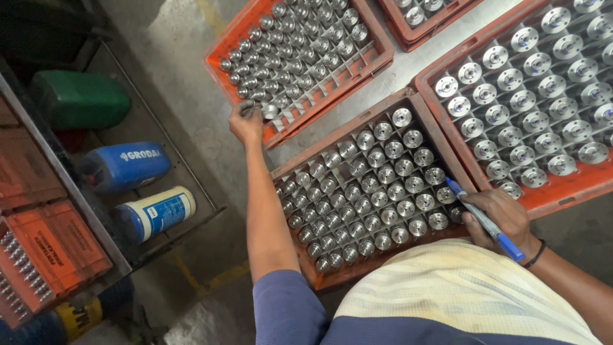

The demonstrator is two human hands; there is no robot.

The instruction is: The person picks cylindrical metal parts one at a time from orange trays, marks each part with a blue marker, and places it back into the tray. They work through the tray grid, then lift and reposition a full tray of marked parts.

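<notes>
- A rack (76,211) stands at the far left. On it are a green can (80,99), a blue can (124,166) and a white and blue bottle (156,211), all lying on their sides.
- Next to the rack is the grey floor (172,76).
- The left hand (246,123) reaches out to the near corner of the top crate (383,54). Its fingers are closed around a small shiny metal part (250,109) right at that corner.
- The top crate is orange and full of little metal parts in rows.
- The middle crate (290,163) sits just below it, between the two arms. It is full of round metal parts too, each in its own square.
- The right hand (504,220) rests on the near right corner of the middle crate. It is closed around a blue pen (485,220). The pen tip points up and to the left.
- A black band (536,255) is on the right wrist.
- The right crate (555,195) holds bigger flat round parts. It touches the middle crate.
</notes>
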